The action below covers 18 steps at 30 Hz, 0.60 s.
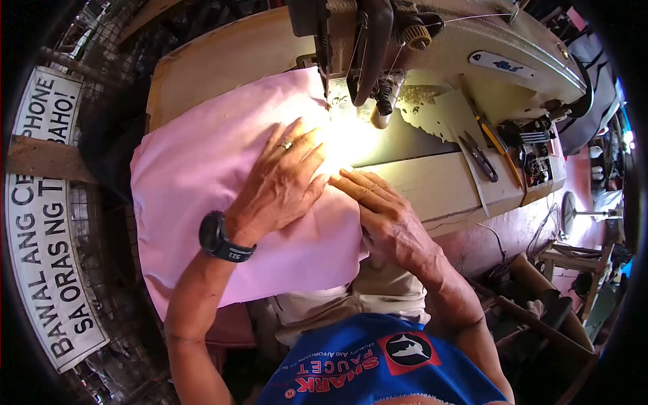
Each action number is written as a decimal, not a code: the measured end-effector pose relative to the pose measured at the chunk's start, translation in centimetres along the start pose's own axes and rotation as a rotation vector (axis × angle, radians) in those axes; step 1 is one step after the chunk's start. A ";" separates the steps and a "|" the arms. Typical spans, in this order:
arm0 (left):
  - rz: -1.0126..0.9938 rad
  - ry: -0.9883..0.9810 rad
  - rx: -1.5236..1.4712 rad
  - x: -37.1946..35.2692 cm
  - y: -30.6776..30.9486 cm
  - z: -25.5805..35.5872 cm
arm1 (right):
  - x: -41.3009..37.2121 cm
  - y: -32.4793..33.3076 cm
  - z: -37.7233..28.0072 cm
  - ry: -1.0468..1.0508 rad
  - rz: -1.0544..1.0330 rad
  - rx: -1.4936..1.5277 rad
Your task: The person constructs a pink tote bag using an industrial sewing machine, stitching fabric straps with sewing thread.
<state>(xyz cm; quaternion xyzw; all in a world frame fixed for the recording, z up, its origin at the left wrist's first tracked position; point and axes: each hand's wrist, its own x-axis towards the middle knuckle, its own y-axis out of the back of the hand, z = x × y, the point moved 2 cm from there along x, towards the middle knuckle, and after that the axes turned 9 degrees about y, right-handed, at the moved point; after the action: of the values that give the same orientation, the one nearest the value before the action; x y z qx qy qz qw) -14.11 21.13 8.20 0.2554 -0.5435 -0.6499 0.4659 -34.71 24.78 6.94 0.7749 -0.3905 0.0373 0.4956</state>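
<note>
A large pink cloth (pixel 196 169) lies across the sewing table, its upper right edge at the sewing machine (pixel 385 40). My left hand (pixel 283 175), with a ring and a black watch (pixel 219 236) at the wrist, rests flat on the cloth with its fingers spread. Beside it, my right hand (pixel 381 209) lies over the cloth's right edge, fingers stretched out and its fingertips near my left thumb. Bright lamp glare washes out the cloth edge and the area around the needle.
Thread snips (pixel 480 160) and an orange-handled tool (pixel 499 145) lie on the table's right side, near a small tray of parts (pixel 538 170). A lettered sign (pixel 50 270) hangs on wire mesh at the left. A wooden frame (pixel 574 263) stands at the lower right.
</note>
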 end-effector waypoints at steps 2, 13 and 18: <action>0.080 -0.017 -0.024 -0.3 -0.8 -0.1 | 0.1 0.2 0.2 0.034 -0.042 -0.033; 0.132 -0.045 -0.029 1.2 -0.8 -2.0 | 1.8 0.2 1.3 0.030 -0.056 -0.078; 0.108 -0.043 -0.042 2.0 -0.7 -2.3 | 2.3 0.3 1.9 0.025 -0.075 -0.084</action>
<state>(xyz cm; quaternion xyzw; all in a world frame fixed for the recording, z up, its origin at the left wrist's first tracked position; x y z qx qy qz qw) -13.23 18.25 7.26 0.2018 -0.5525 -0.6406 0.4936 -33.90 21.84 7.22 0.7670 -0.3560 0.0118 0.5337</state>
